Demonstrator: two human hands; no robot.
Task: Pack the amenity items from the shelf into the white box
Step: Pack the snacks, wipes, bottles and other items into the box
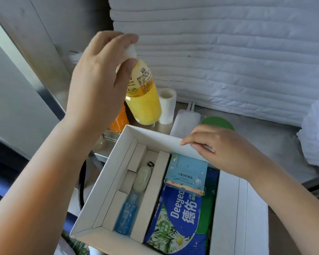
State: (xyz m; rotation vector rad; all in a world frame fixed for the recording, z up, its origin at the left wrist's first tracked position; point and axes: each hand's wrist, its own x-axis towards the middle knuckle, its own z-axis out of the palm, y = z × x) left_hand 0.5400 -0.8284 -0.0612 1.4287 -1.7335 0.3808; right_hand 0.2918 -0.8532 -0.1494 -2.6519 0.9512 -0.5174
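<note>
The left hand (99,76) grips the yellow juice bottle (145,102) by its white-capped neck and holds it tilted above the shelf (265,138), at about 11 o'clock from the white box (151,136). The right hand (225,150) pinches the box's far wall toward 1 o'clock. Inside lie a blue wipes pack (179,219), a pale blue carton (187,174) on its 12 o'clock end, and a small blue bottle (126,216) in the 9 o'clock slot.
</note>
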